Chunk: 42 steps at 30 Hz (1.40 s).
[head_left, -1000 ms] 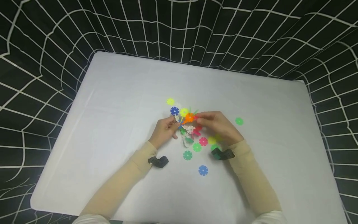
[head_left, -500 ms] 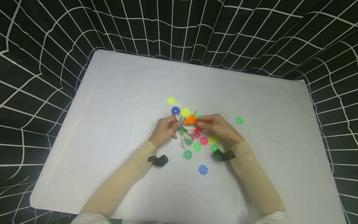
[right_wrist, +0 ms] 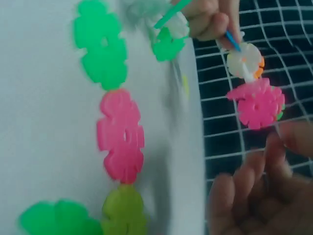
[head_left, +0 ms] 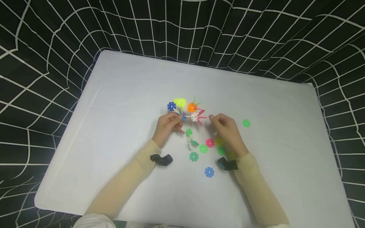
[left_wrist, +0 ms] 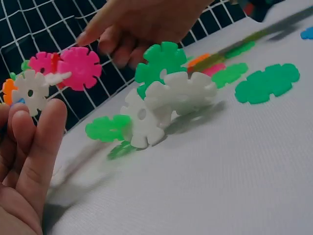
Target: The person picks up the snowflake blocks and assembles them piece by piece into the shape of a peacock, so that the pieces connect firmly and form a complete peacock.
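Observation:
My left hand [head_left: 168,125] pinches a blue disc [head_left: 182,116] of a joined cluster of notched plastic snowflake discs. Linked into it are an orange disc [head_left: 192,107], a white disc [left_wrist: 30,93], pink discs [right_wrist: 259,105], a dark blue disc [head_left: 171,106] and yellow ones. The cluster is raised off the table. Close to its pink end is my right hand [head_left: 228,129], apart from it, fingers loosely bent and nothing in them. Below on the table stands a smaller joined group of white discs [left_wrist: 144,120] and green discs [left_wrist: 164,63].
Loose flat discs lie on the white table [head_left: 128,95]: a pink disc [head_left: 209,143], a blue disc [head_left: 209,172], several green ones, and yellow ones partly under my right forearm. One green disc [head_left: 246,123] lies off to the right. Dark curtain with a white grid surrounds the table.
My left hand has lifted and turned the cluster up and away from the white and green group, which stays on the table. My right hand has let go of the pink discs and drawn back right.

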Tool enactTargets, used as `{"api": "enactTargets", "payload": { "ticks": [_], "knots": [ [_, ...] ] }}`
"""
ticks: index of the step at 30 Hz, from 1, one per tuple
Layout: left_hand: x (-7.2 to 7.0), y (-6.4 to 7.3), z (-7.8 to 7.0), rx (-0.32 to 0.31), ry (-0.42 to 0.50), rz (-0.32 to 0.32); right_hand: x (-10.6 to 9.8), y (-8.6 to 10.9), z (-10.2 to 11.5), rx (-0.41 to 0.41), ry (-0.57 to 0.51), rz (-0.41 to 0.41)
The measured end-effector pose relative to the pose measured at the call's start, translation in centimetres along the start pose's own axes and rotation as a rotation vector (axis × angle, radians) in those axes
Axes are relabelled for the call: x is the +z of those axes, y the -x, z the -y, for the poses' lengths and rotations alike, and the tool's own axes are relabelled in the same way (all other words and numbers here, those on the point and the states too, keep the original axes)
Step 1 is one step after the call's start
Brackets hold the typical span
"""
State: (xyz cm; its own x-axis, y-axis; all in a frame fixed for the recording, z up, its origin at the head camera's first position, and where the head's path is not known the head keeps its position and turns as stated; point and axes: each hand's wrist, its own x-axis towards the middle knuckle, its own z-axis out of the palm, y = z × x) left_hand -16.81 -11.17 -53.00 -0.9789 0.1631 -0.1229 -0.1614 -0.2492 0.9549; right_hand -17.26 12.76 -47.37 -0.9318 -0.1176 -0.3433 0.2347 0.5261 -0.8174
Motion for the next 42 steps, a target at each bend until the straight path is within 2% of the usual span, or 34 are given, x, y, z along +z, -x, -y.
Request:
{"api": "enactTargets", "payload": {
  "ticks": [3, 6, 8, 10, 14, 20, 22, 24, 28, 30, 37, 42],
  "knots": [
    [-0.1, -0.1, -0.2, -0.02, 0.051, -0.012, 0.8, 1.3, 0.6, -0.138, 0.213, 0.038],
    [-0.3, -0.1, -0.2, -0.029, 0.098, -0.02, 2.6, 1.9, 1.3, -0.266, 0.415, 0.09],
    [-0.3, -0.1, 0.0, -0.03, 0.114, -0.02, 3.7, 1.8, 1.5, -0.298, 0.515, 0.096],
    [-0.3, -0.1, 0.1, -0.024, 0.107, -0.011, 4.6, 1.7, 1.6, -0.295, 0.561, 0.086],
    [-0.1, 0.0, 0.2, -0.01, 0.06, -0.001, 5.2, 1.3, 1.4, -0.275, 0.561, 0.063],
    [0.2, 0.1, 0.2, -0.005, -0.015, -0.011, 4.9, 1.1, 0.9, -0.304, 0.478, 0.028],
    [0.3, 0.1, 0.2, -0.006, -0.036, -0.014, 4.8, 1.4, 0.8, -0.349, 0.462, -0.026],
    [0.3, 0.1, 0.1, 0.001, -0.054, -0.017, 4.7, 1.7, 0.8, -0.432, 0.472, -0.104],
    [0.3, 0.2, 0.0, 0.025, -0.079, -0.02, 4.8, 2.2, 1.4, -0.638, 0.552, -0.269],
    [0.2, 0.3, 0.0, 0.03, -0.083, -0.02, 4.9, 2.3, 1.8, -0.697, 0.587, -0.321],
    [0.3, 0.4, 0.1, 0.004, -0.092, -0.006, 5.4, 2.1, 2.0, -0.719, 0.655, -0.353],
    [0.3, 0.2, 0.2, -0.002, -0.118, -0.008, 5.5, 2.0, 1.9, -0.777, 0.652, -0.38]
  ]
}}
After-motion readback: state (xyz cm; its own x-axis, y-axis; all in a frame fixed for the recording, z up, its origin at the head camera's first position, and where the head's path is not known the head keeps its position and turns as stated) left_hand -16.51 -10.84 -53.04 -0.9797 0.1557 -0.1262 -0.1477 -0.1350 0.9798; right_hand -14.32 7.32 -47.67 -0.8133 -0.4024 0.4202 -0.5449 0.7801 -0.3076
